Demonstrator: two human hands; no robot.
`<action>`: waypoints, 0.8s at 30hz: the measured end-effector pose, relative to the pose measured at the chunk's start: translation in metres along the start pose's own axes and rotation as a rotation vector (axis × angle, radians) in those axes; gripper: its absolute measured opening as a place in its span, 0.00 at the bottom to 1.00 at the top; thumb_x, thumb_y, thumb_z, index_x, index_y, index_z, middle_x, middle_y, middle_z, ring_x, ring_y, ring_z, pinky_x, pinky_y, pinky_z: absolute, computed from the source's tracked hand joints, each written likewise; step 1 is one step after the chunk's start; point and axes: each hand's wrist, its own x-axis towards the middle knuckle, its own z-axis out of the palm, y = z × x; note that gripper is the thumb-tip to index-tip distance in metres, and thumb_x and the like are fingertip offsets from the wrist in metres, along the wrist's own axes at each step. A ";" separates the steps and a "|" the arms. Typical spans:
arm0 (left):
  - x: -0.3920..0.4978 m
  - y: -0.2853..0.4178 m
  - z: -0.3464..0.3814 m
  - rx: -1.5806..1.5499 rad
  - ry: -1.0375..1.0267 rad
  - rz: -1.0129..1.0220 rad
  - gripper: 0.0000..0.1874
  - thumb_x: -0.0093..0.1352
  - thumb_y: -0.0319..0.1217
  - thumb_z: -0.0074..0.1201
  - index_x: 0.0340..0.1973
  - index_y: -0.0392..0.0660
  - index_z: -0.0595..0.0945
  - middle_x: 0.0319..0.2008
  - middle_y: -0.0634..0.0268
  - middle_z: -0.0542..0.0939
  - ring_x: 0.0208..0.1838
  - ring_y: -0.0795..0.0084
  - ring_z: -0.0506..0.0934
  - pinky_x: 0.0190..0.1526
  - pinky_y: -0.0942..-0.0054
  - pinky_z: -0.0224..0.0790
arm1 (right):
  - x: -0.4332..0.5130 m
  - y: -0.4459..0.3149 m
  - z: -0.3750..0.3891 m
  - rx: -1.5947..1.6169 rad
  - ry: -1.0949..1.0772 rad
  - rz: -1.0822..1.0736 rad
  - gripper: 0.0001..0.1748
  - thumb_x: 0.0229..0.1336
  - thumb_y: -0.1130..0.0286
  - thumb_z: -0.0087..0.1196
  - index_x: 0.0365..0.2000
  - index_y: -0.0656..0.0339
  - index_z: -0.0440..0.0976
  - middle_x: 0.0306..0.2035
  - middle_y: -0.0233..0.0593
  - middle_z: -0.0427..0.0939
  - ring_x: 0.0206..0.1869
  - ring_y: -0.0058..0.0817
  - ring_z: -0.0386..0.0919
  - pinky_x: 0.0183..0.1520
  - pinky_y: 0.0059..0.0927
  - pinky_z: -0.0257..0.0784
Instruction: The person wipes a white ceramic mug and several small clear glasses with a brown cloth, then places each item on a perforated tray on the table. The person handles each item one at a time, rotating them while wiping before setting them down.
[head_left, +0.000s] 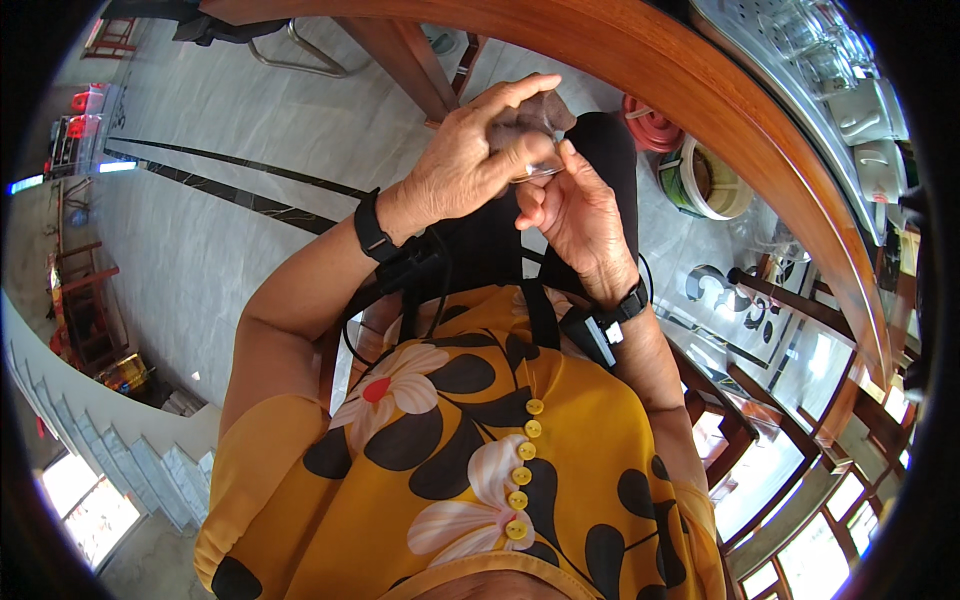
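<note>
Both hands meet above my knees, each with a black band at the wrist. My left hand (469, 154) is closed around a bunched brown cloth (553, 111), with its thumb blurred over the near side. Beneath that thumb shows the curved edge of a small clear, glass-like object (536, 174), mostly hidden by cloth and fingers. My right hand (574, 210) pinches this object's right side between thumb and finger, its other fingers curled below. What kind of object it is, I cannot tell.
A wooden table edge (600, 37) curves across the front and right. On it, a metal tray (780, 97) bears clear glasses (825, 67) and white mugs (870, 112). Below stand a bucket (720, 210) and a red plastic lid or basin (649, 127). Wooden chairs are at the right.
</note>
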 end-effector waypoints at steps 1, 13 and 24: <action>0.000 0.001 0.000 0.081 -0.024 0.105 0.38 0.74 0.54 0.56 0.73 0.50 0.64 0.47 0.60 0.82 0.45 0.73 0.84 0.48 0.74 0.79 | 0.001 0.000 -0.001 -0.007 0.029 -0.017 0.31 0.75 0.49 0.45 0.52 0.74 0.72 0.41 0.56 0.83 0.30 0.32 0.84 0.38 0.38 0.87; 0.002 0.004 -0.012 0.046 -0.090 -0.022 0.31 0.74 0.31 0.56 0.71 0.42 0.67 0.66 0.55 0.73 0.65 0.67 0.75 0.65 0.66 0.69 | 0.002 -0.001 -0.004 -0.045 -0.026 0.052 0.30 0.77 0.48 0.41 0.50 0.69 0.71 0.36 0.45 0.79 0.31 0.33 0.81 0.39 0.41 0.86; 0.005 0.016 -0.005 -0.134 0.232 -0.243 0.20 0.81 0.40 0.39 0.45 0.36 0.79 0.33 0.62 0.84 0.40 0.73 0.84 0.47 0.72 0.77 | -0.001 0.010 0.015 -0.287 -0.050 -0.028 0.32 0.74 0.46 0.46 0.52 0.71 0.70 0.40 0.42 0.77 0.32 0.25 0.77 0.42 0.41 0.87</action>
